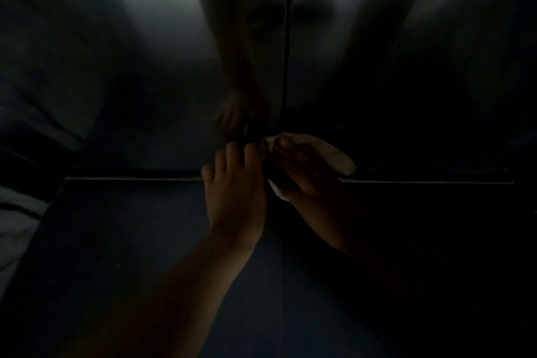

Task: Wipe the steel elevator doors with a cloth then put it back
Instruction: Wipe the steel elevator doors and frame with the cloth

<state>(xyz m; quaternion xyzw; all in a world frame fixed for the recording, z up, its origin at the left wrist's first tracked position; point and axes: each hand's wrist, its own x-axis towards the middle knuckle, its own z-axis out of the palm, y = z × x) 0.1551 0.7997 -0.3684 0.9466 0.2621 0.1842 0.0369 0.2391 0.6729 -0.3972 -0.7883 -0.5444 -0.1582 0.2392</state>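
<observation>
At frame centre our right hand (302,174) grips the pale cloth (334,154) low against the steel doors (145,67); our left hand (235,192) beside it, fingers loosely extended, holds nothing

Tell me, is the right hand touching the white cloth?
Touching. The head view shows the right hand lying over the white cloth, with cloth poking out past its fingers and below its palm, low by the seam of the steel doors.

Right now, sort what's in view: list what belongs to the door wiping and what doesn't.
Part of the job:
- steel elevator doors, with the centre seam
- white cloth, held in the right hand
- left hand, fingertips near the seam

Not part of it:
- dark floor
- door sill
</observation>
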